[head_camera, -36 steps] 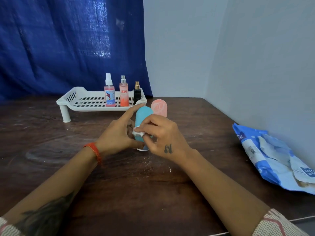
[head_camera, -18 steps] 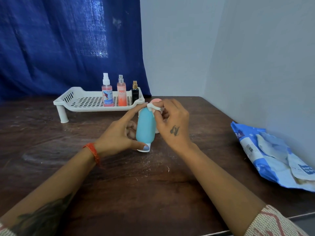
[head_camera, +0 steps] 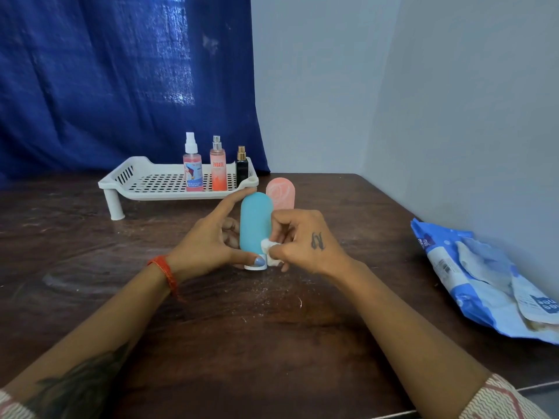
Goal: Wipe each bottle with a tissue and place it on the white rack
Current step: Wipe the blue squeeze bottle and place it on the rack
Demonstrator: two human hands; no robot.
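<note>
Hands working a tissue [head_camera: 270,248] against the lower side of the teal bottle [head_camera: 256,222]

Teal bottle stands cap-down on the wooden table [head_camera: 272,343], upright, at table centre; left hand [head_camera: 208,243] steadies it with the index finger stretched up to its rounded top and the thumb curled across the white cap at its base, other fingers folded behind. Right hand [head_camera: 305,243] pinches the crumpled tissue between thumb and bent fingers, pressed to the bottle's 4 o'clock side. Pink bottle [head_camera: 281,193] stands just behind, at 1 o'clock from the teal one. White rack [head_camera: 145,186] sits at 11 o'clock, carrying three spray bottles [head_camera: 217,170] along its right end. Blue tissue pack [head_camera: 484,282] lies at 3 o'clock by the wall
</note>
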